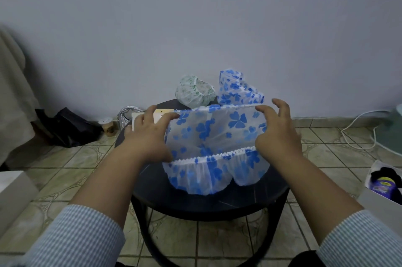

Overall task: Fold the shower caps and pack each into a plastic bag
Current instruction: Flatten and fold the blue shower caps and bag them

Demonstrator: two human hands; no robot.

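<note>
My left hand (146,134) and right hand (275,134) pinch the blue-flowered shower cap (214,149) at both ends, stretched above the dark round surface (250,197); two more caps, apparently, sit behind.

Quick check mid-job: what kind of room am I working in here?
Most likely a room in a home, not a workshop. The work sits on a small round dark table against a plain wall, on a patterned tile floor, with a white cable trailing across the floor nearby.
</note>
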